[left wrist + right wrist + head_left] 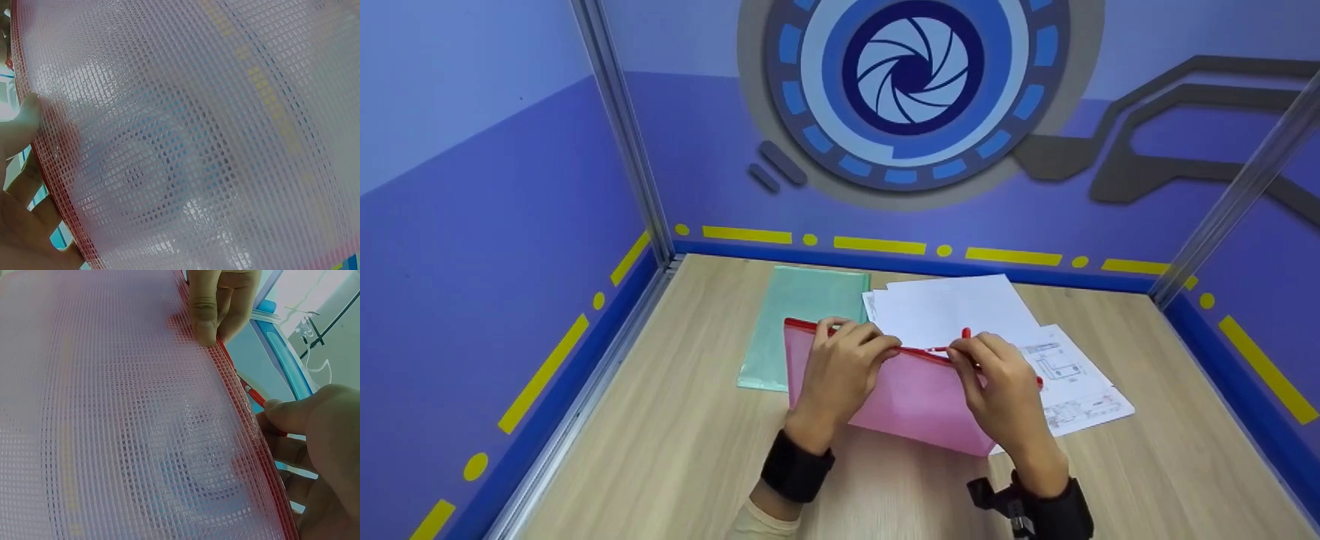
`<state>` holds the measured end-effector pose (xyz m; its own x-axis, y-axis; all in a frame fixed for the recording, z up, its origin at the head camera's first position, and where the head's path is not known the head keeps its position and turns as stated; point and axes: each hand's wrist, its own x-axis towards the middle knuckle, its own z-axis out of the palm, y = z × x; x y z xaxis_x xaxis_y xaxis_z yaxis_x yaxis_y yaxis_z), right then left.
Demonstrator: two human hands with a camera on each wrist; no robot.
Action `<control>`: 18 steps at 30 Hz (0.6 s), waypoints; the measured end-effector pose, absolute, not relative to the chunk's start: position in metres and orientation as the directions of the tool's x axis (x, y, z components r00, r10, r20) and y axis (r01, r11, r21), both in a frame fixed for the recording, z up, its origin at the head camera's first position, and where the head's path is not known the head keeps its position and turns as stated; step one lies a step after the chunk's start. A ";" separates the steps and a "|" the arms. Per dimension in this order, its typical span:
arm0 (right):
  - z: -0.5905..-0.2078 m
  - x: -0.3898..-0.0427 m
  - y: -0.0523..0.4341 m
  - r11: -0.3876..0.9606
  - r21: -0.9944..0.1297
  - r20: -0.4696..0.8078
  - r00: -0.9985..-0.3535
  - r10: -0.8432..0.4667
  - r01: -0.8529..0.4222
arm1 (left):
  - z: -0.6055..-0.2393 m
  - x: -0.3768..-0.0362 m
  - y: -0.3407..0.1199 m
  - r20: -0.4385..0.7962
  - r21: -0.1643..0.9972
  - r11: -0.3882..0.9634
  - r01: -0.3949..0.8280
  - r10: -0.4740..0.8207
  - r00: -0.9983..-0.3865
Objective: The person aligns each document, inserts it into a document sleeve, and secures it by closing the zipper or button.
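A pink mesh zip pouch [911, 397] with a red zipper edge is held tilted above the wooden table [675, 450]. My left hand [840, 367] grips the pouch's top edge near its left-middle, fingers curled over the red band. My right hand [997, 375] pinches the red zipper pull [966, 334] at the top edge further right. In the left wrist view the pink mesh [197, 140] fills the frame, with fingers [19, 129] at its left rim. In the right wrist view the mesh [112, 410] and red zipper [247, 391] show, left fingers [216, 301] above, right thumb [292, 413] on the pull.
A green translucent folder [802, 319] lies flat at the back left. White sheets [952, 307] and printed drawings [1072, 386] lie under and right of the pouch. Blue booth walls [495, 262] close in the table on three sides.
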<state>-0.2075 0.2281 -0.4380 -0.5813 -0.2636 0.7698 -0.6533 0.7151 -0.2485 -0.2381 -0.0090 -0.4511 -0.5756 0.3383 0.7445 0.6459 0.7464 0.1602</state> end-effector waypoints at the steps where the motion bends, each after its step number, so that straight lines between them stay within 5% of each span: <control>1: -0.438 -0.208 0.228 0.712 -0.245 0.774 -0.575 -0.266 -0.658 | -0.451 -0.238 -0.009 0.746 0.162 0.745 0.647 0.336 -0.574; 9: -0.440 -0.210 0.230 0.692 -0.224 0.804 -0.531 -0.267 -0.686 | -0.453 -0.242 -0.013 0.764 0.179 0.731 0.659 0.318 -0.561; 18: -0.439 -0.209 0.231 0.730 -0.216 0.780 -0.565 -0.270 -0.648 | -0.452 -0.243 -0.018 0.765 0.207 0.736 0.645 0.290 -0.575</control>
<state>-0.2087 0.2309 -0.4386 -0.5648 -0.2699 0.7799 -0.6479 0.7303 -0.2165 -0.2434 -0.0178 -0.4519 -0.5754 0.2896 0.7649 0.6451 0.7356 0.2068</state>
